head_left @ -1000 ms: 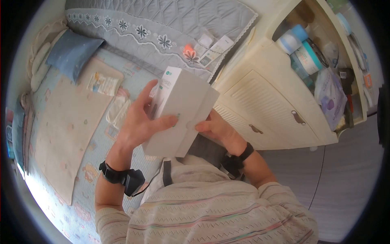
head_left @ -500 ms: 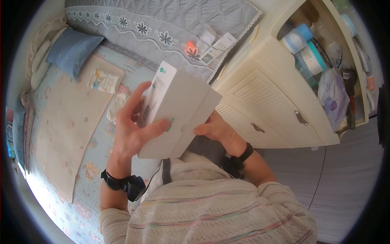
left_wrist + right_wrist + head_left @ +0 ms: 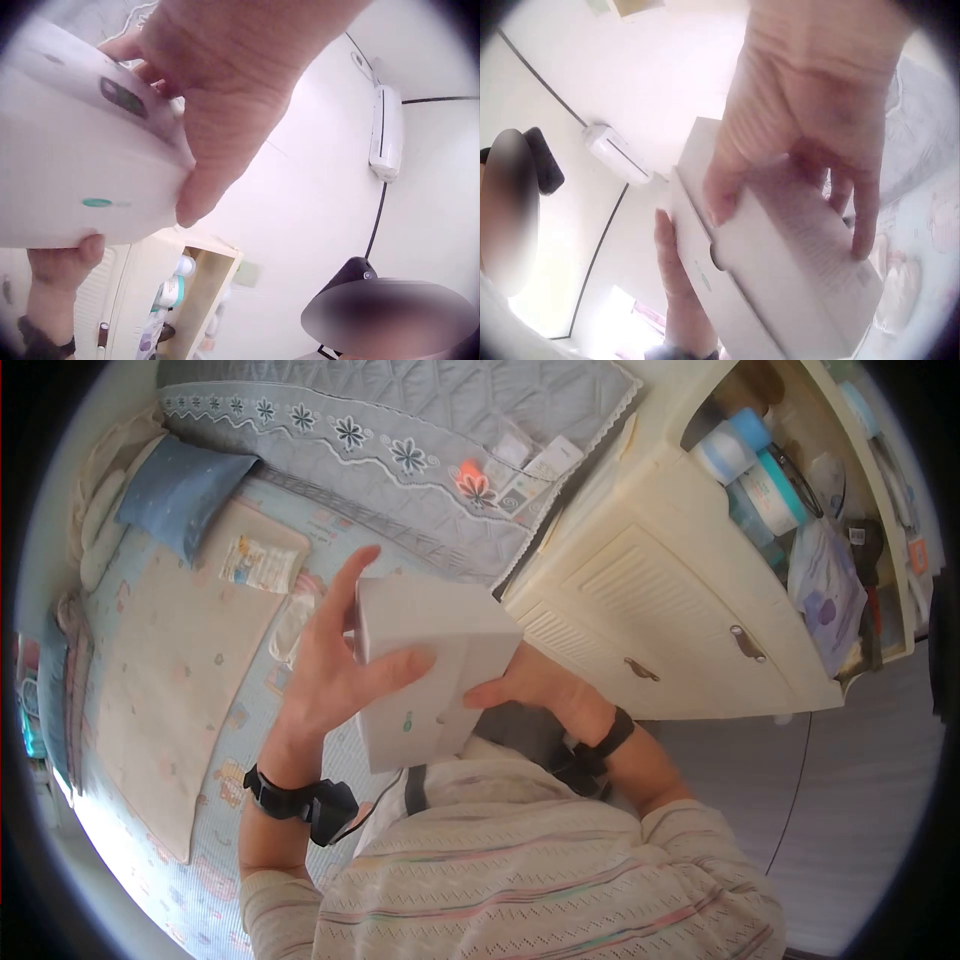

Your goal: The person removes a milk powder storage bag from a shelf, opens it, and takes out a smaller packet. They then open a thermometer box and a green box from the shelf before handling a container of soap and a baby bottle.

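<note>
A white cardboard box (image 3: 440, 615) with a small green logo is held in front of the body, over the lap. My left hand (image 3: 325, 675) grips its left part, thumb on the face toward me and fingers around the far side. On the right part, my right hand (image 3: 545, 685) holds on with the thumb near the seam. In the right wrist view, a lid seam with a half-round notch runs along the box (image 3: 780, 255), and fine print covers one side. A dark printed picture shows on the box (image 3: 75, 165) in the left wrist view.
A bed with a beige mat (image 3: 180, 660), a blue pillow (image 3: 185, 495) and a printed packet (image 3: 262, 563) lies to the left. Small boxes and an orange item (image 3: 472, 480) rest on the grey quilt (image 3: 400, 410). At right stands a cream cabinet (image 3: 640, 590) with bottles on its open shelf.
The box has tipped so its logo end face has turned out of sight and its top edge sits lower. Both hands keep their hold.
</note>
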{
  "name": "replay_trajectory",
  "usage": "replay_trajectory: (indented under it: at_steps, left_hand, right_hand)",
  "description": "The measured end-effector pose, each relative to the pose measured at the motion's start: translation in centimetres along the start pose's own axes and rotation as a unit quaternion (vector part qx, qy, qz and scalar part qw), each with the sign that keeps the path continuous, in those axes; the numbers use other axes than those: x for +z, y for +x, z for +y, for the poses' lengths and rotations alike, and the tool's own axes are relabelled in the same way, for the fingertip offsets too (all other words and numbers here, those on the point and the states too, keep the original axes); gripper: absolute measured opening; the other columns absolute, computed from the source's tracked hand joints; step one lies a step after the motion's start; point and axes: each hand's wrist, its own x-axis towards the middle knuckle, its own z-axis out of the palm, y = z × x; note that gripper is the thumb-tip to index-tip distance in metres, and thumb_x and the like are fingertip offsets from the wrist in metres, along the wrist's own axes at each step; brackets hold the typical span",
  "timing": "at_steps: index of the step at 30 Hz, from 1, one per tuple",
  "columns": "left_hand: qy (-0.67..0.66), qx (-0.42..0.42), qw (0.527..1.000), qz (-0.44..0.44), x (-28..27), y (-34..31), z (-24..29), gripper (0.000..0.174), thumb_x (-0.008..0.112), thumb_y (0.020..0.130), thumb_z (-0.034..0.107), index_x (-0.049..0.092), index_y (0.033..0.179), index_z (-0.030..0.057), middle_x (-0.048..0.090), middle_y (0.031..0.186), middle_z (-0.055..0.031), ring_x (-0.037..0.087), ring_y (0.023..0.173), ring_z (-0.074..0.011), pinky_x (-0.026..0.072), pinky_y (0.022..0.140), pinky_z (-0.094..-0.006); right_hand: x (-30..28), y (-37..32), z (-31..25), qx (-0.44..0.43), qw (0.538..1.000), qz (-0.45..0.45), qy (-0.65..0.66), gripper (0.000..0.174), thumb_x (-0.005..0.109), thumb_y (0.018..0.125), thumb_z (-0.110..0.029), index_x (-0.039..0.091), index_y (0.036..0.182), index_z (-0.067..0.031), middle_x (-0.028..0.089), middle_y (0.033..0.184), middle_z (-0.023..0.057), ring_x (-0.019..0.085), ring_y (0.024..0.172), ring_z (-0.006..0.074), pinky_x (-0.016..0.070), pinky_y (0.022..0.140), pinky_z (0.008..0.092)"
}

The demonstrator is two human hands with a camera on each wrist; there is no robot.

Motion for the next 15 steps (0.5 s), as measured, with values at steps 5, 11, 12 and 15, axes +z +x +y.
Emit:
replay_trajectory:
  at_steps: [5,11,12,15]
  left_hand:
    - [-0.042,-0.1,0.994,0.008,0.6,-1.8,-0.2,0.065,0.079,0.065,0.031,0.053,0.115,0.0003,0.059,0.105,-0.0104,0.059,0.091,-0.0171,0.0474,0.079,-0.0291]
    - [-0.096,-0.128,0.987,0.007,1.3,-4.9,-2.2,0.056,0.077,0.068,0.025,0.054,0.113,0.0009,0.06,0.101,-0.0085,0.059,0.09,-0.0153,0.0481,0.078,-0.0279]
    - [-0.097,-0.138,0.986,0.01,1.1,-5.3,-2.3,0.056,0.077,0.068,0.025,0.054,0.113,0.0009,0.06,0.101,-0.0085,0.059,0.09,-0.0153,0.0481,0.078,-0.0279]
    - [-0.175,-0.181,0.966,0.054,-0.7,-5.8,-2.7,0.059,0.078,0.069,0.028,0.053,0.114,0.0008,0.058,0.105,-0.0075,0.057,0.095,-0.0153,0.045,0.083,-0.0274]
  right_hand:
    - [0.8,-1.9,1.5,0.016,0.999,-0.008,0.034,0.072,0.076,0.069,-0.013,0.04,0.131,-0.0046,0.051,0.121,0.0053,0.045,0.112,0.0149,0.0381,0.096,0.0322]
    - [1.5,-4.0,3.2,0.062,0.996,-0.006,0.069,0.073,0.077,0.069,-0.015,0.04,0.131,-0.0053,0.052,0.12,0.0058,0.047,0.112,0.0158,0.038,0.097,0.0326]
    - [1.6,-4.2,3.4,0.069,0.995,0.004,0.067,0.073,0.077,0.069,-0.015,0.04,0.131,-0.0053,0.052,0.12,0.0061,0.047,0.111,0.0163,0.0383,0.097,0.0326]
    - [0.3,-5.1,5.3,0.072,0.987,0.007,0.142,0.072,0.078,0.068,-0.014,0.041,0.13,-0.0055,0.053,0.119,0.0062,0.049,0.111,0.017,0.0394,0.096,0.0328]
